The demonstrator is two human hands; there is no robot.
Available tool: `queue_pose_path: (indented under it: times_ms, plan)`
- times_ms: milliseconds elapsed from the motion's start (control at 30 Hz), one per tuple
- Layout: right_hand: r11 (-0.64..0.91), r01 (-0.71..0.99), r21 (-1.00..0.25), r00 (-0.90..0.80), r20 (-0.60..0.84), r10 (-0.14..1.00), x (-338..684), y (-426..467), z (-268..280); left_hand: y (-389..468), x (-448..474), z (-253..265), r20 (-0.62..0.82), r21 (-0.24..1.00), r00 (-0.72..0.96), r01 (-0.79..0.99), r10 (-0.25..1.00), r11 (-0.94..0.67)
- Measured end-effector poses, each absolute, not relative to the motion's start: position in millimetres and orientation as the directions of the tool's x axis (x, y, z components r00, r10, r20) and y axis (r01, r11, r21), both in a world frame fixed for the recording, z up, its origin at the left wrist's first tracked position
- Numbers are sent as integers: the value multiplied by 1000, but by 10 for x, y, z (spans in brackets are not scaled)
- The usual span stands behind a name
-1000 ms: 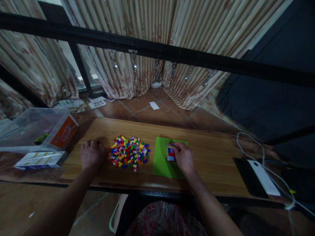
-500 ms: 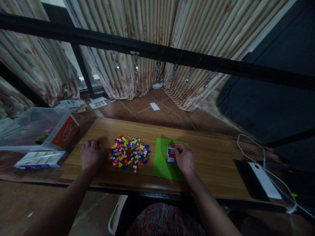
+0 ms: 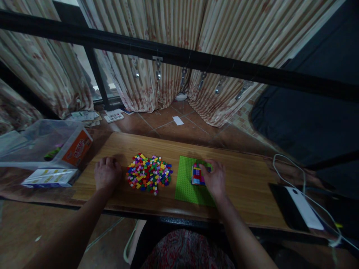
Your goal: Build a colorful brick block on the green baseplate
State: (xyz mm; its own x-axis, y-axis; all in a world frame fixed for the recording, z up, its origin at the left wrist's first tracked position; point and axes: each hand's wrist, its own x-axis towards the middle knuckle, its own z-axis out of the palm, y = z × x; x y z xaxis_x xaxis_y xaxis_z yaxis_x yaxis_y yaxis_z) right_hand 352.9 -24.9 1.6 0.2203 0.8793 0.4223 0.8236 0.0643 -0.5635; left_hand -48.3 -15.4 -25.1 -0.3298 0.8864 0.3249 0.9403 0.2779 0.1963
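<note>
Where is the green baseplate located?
In the head view, the green baseplate lies on the wooden board, right of the brick pile, partly beneath the right hand.

Wood tbl [image 3: 246, 186] — bricks [image 3: 149, 173], grn baseplate [image 3: 183, 186]

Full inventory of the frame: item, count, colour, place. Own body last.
Loose bricks: many, mixed colours, tabletop centre-left
Baseplate: 1, green, right of loose bricks
Brick build: 1, multicoloured, on baseplate
Tabletop: 1, wood-brown, foreground
Bin: 1, clear with orange label, far left
Flat box: 1, white/blue/yellow, near side of bin
Slim device: 1, white, right end, type unclear
Cable: white, right, count unclear
Card: 1, white, floor
Papers: several, pale, floor behind bin
Curtains: several, striped beige, background
Bar: 1, black, across top
Left hand: 1, bare, left of loose bricks
Right hand: 1, bare, at brick build
</note>
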Motion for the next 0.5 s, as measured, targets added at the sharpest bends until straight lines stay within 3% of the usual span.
queue_pose_path:
  times_ms: [133, 333, 500]
  plan:
    - [12, 772, -636, 263, 336, 904, 3569, -177, -54, -154, -477, -253, 317, 203, -328, 940, 890, 274]
    - [-101, 566, -818, 282, 77, 956, 3600, -99, -80, -152, -470, -249, 303, 210, -350, 932, 886, 296]
    - [-97, 476, -874, 270, 41, 962, 3575, -84, -61, -143, -479, -250, 282, 164, -332, 941, 900, 296]
